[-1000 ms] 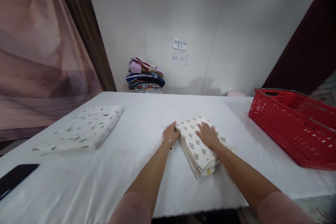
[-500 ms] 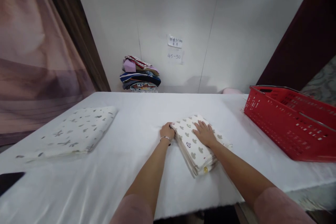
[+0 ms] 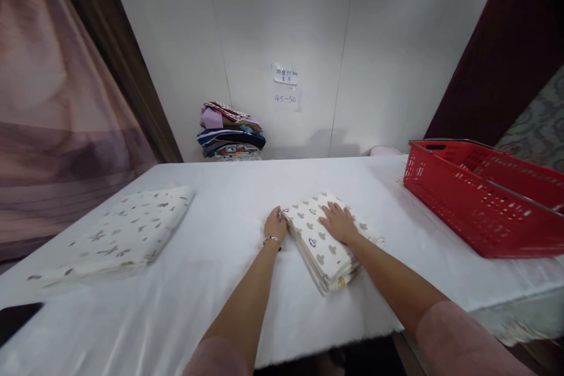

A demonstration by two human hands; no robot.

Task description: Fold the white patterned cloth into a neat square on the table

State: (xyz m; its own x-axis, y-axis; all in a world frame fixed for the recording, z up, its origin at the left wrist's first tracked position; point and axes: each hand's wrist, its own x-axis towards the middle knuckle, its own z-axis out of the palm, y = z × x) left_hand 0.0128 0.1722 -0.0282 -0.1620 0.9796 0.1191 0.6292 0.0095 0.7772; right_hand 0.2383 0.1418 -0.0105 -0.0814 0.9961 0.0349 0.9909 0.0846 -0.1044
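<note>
A folded white cloth with grey mushroom-like prints (image 3: 315, 235) lies in several layers on the white-covered table (image 3: 220, 205). My right hand (image 3: 339, 223) rests flat on its top, fingers spread. At the cloth's far left corner is my left hand (image 3: 275, 226), its fingers closed round the corner's edge; a bracelet circles that wrist. Further left lies another folded white cloth with grey and dark prints (image 3: 136, 226), which neither hand touches.
A red perforated basket (image 3: 476, 200) stands at the table's right. Beyond the far edge rises a pile of folded fabrics (image 3: 231, 132) against the wall. A dark flat object (image 3: 17, 320) sits at the near left edge. Curtains hang on both sides.
The camera view has shifted slightly. My hands stay at nearly the same places on the printed cloth, which looks unchanged.
</note>
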